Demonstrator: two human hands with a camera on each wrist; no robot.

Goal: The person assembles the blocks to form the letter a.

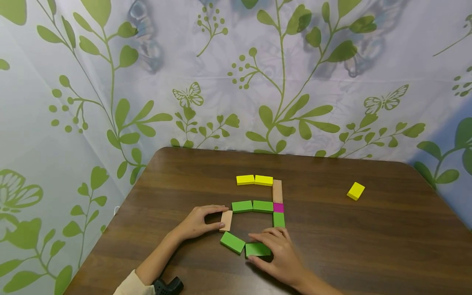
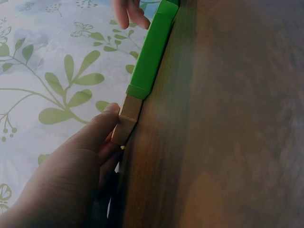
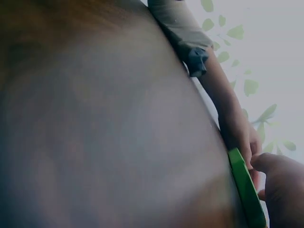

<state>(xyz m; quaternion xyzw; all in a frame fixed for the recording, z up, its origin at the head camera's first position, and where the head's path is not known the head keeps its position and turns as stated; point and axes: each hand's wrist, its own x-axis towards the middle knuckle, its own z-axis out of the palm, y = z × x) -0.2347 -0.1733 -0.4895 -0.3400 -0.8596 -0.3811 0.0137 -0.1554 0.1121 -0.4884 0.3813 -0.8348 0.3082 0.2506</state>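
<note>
My left hand [image 1: 196, 223] holds a plain wooden block [image 1: 226, 221] at the left of a block outline, thumb and forefinger at its edges. In the left wrist view, the thumb presses this wooden block [image 2: 127, 116], beside a green block [image 2: 154, 52]. At the front, my right hand [image 1: 282, 256] grips a green block [image 1: 257, 249] between thumb and forefinger, covering its right end. Touching its left corner is a slanted green block [image 1: 232, 242]. Two more green blocks form the upper side, one of them [image 1: 241, 206] close to the left fingertips.
On the right side stand a magenta block [image 1: 278, 207], another green block [image 1: 278, 220] and a wooden block [image 1: 277, 191]. Two yellow blocks [image 1: 254, 180] form the top row. A lone yellow block [image 1: 355, 191] lies farther right on the brown table [image 1: 387, 237]. Patterned cloth [image 1: 221, 82] hangs behind.
</note>
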